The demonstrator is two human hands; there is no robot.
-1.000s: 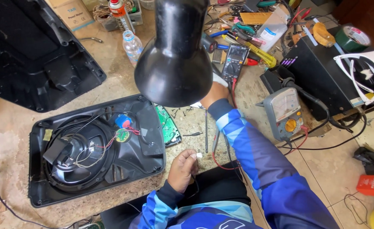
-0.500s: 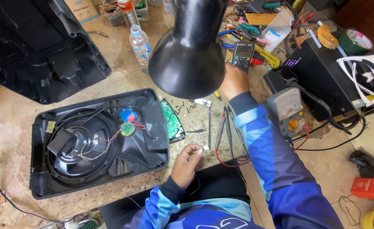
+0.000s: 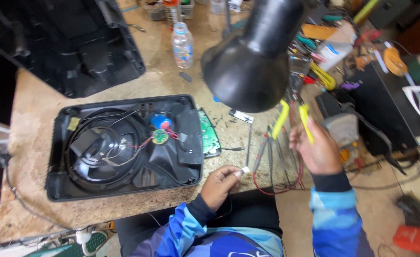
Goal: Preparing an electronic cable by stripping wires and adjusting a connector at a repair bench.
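My right hand [image 3: 317,150] holds a tool with yellow handles [image 3: 293,116], likely pliers or cutters, raised just under the black lamp shade [image 3: 248,66]. My left hand [image 3: 222,183] rests at the bench's front edge and pinches a small white connector [image 3: 244,169] joined to red wires [image 3: 276,188]. An opened black speaker housing [image 3: 124,147] with a round driver, thin wires and a blue part lies left of my left hand. A green circuit board [image 3: 209,133] sticks out from its right side.
A second black casing [image 3: 72,43] lies at the back left beside a clear plastic bottle [image 3: 183,45]. Screwdrivers and probes [image 3: 267,143] lie by the wires. A multimeter [image 3: 341,133], a black box [image 3: 386,104] and cluttered hand tools fill the right. A red tool [image 3: 412,238] lies on the floor.
My right hand has pulled back from the far clutter towards me, now gripping the yellow-handled tool. The view has shifted left. My left hand stays on the connector.
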